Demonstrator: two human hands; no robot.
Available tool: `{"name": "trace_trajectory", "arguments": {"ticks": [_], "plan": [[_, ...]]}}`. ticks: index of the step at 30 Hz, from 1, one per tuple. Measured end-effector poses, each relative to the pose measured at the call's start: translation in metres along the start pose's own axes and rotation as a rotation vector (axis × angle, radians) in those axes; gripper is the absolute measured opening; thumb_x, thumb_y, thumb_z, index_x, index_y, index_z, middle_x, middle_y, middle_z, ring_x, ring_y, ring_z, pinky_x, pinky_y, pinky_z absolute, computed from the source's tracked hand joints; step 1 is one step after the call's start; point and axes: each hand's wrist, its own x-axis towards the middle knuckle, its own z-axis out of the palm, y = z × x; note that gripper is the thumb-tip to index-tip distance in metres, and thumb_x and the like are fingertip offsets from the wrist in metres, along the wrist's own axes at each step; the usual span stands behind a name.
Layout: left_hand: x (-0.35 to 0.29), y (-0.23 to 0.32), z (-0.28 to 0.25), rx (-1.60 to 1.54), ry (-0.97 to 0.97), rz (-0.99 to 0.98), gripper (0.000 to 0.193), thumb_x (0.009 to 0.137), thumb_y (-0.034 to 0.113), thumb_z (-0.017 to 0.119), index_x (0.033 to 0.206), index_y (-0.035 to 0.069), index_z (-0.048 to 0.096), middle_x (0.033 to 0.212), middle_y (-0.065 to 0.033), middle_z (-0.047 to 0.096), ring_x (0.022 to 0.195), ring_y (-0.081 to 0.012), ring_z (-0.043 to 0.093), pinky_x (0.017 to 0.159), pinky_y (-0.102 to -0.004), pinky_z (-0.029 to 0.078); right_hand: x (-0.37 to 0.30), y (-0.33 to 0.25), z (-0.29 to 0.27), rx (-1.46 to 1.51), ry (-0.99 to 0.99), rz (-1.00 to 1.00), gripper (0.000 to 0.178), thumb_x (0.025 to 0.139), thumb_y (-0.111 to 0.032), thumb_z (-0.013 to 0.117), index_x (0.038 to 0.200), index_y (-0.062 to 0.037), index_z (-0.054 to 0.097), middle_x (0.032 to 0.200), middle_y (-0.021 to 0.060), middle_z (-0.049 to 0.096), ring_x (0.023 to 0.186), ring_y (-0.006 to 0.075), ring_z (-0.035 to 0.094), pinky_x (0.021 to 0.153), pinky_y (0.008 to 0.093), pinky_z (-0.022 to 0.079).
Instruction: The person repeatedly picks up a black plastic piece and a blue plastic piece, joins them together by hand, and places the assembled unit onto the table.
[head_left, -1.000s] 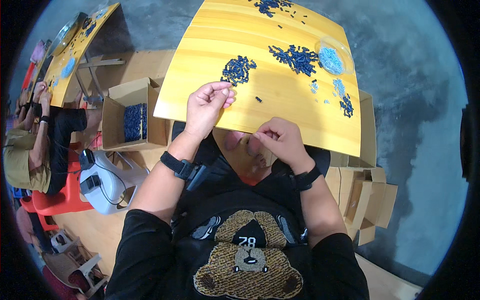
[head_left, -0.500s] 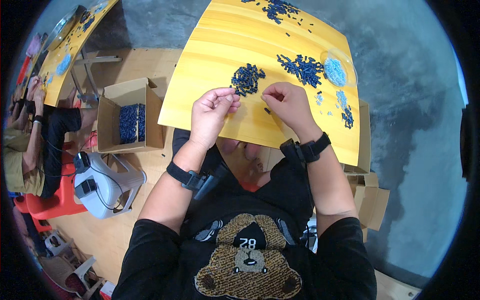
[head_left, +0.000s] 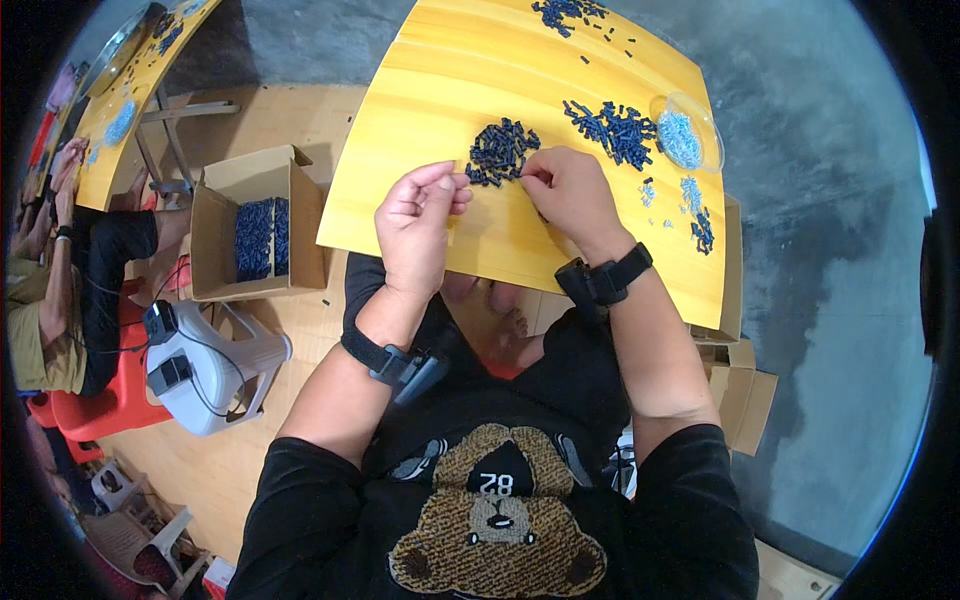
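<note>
Small dark cylindrical pieces lie in a heap point(head_left: 502, 150) on the yellow wood-grain table point(head_left: 400, 130). My left hand point(head_left: 414, 215) is just left of and nearer than this heap, thumb and fingers closed in a pinch. At the heap's near right edge my right hand point(head_left: 575, 198) has its fingertips pinched together. Whatever either pinch holds is too small or hidden to make out. A second dark pile point(head_left: 620, 135) lies beyond my right hand, beside a clear round dish point(head_left: 712, 150) of small pale blue pieces point(head_left: 680, 138).
More dark pieces point(head_left: 566, 14) are at the table's far edge. Pale bits point(head_left: 691, 195) and a small dark cluster point(head_left: 702, 232) lie on the right. An open carton point(head_left: 312, 225) of dark pieces stands on the floor at left, near a grey stool point(head_left: 225, 365) and a seated person point(head_left: 60, 290).
My right hand has moved slightly away from me to the heap's edge, covering the spot where a loose dark piece lay. My left hand has shifted a little left, still pinched.
</note>
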Motion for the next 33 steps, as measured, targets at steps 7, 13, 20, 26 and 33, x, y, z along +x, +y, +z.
{"name": "trace_trajectory", "arguments": {"ticks": [7, 13, 20, 26, 33], "plan": [[0.007, 0.005, 0.000, -0.163, 0.015, -0.147, 0.014, 0.089, 0.007, 0.055, 0.101, 0.002, 0.060, 0.088, -0.0084, 0.064, 0.076, -0.0135, 0.060, 0.069, -0.0237, 0.048, -0.006, -0.002, -0.006, 0.087, 0.050, -0.037, 0.011, 0.074, -0.014, 0.059, 0.075, -0.0044, 0.064, 0.074, 0.0151, 0.061, 0.070, 0.0316, 0.059, 0.064, 0.0392, 0.048], [0.008, 0.002, -0.003, -0.146, 0.008, -0.129, 0.014, 0.088, 0.006, 0.055, 0.101, 0.002, 0.060, 0.089, -0.0091, 0.064, 0.076, -0.0134, 0.060, 0.069, -0.0234, 0.048, -0.021, -0.006, -0.014, 0.022, -0.001, 0.040, 0.013, 0.075, -0.016, 0.060, 0.076, -0.0040, 0.064, 0.073, 0.0144, 0.060, 0.070, 0.0302, 0.059, 0.064, 0.0388, 0.048], [0.008, 0.002, 0.001, -0.114, -0.002, -0.126, 0.014, 0.089, 0.004, 0.053, 0.101, -0.002, 0.058, 0.087, -0.0118, 0.064, 0.073, -0.0144, 0.060, 0.068, -0.0243, 0.050, -0.064, -0.005, -0.014, 0.124, 0.063, 0.175, 0.018, 0.074, -0.019, 0.063, 0.081, -0.0030, 0.064, 0.072, 0.0137, 0.058, 0.069, 0.0301, 0.058, 0.063, 0.0379, 0.047], [0.008, 0.000, 0.000, -0.129, -0.069, -0.115, 0.015, 0.089, 0.002, 0.053, 0.103, -0.004, 0.057, 0.091, -0.0129, 0.061, 0.075, -0.0150, 0.058, 0.070, -0.0242, 0.050, -0.080, 0.002, -0.003, 0.099, 0.205, 0.152, 0.016, 0.074, -0.016, 0.063, 0.082, -0.0030, 0.063, 0.074, 0.0127, 0.056, 0.073, 0.0299, 0.056, 0.065, 0.0390, 0.046], [0.007, -0.002, -0.004, -0.103, -0.076, -0.100, 0.016, 0.089, 0.003, 0.053, 0.103, -0.003, 0.057, 0.093, -0.0128, 0.062, 0.077, -0.0147, 0.058, 0.070, -0.0239, 0.050, -0.086, 0.004, 0.005, 0.153, 0.297, 0.156, 0.013, 0.074, -0.016, 0.063, 0.082, -0.0052, 0.063, 0.076, 0.0119, 0.056, 0.076, 0.0305, 0.055, 0.067, 0.0394, 0.046]]}}
